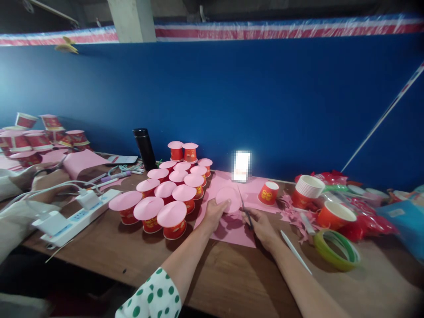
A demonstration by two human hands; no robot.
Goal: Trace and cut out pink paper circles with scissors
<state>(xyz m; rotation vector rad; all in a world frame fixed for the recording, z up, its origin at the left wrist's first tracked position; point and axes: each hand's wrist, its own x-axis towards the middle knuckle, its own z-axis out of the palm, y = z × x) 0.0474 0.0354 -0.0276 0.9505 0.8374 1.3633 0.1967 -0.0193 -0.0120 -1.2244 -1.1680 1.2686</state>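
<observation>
My left hand [216,214] pinches a round pink paper disc [228,198] by its lower left edge. Around the handles of a pair of dark scissors [245,207] closes my right hand [261,226], with the blades pointing up beside the disc's right edge. Under both hands lie flat pink paper sheets [232,236] on the brown table. A single red paper cup [268,193] with a gold print stands on the pink paper, right of the scissors. Several upturned red cups topped with pink discs [171,214] fill the area left of my left hand.
Right of my hands are stacked paper cups [306,191], pink paper scraps [300,216], a white pen [296,251] and a green tape roll [336,249]. Leftward stand a black bottle [144,149] and a power strip [81,218]. A co-worker's hand [49,183] holds scissors and pink paper.
</observation>
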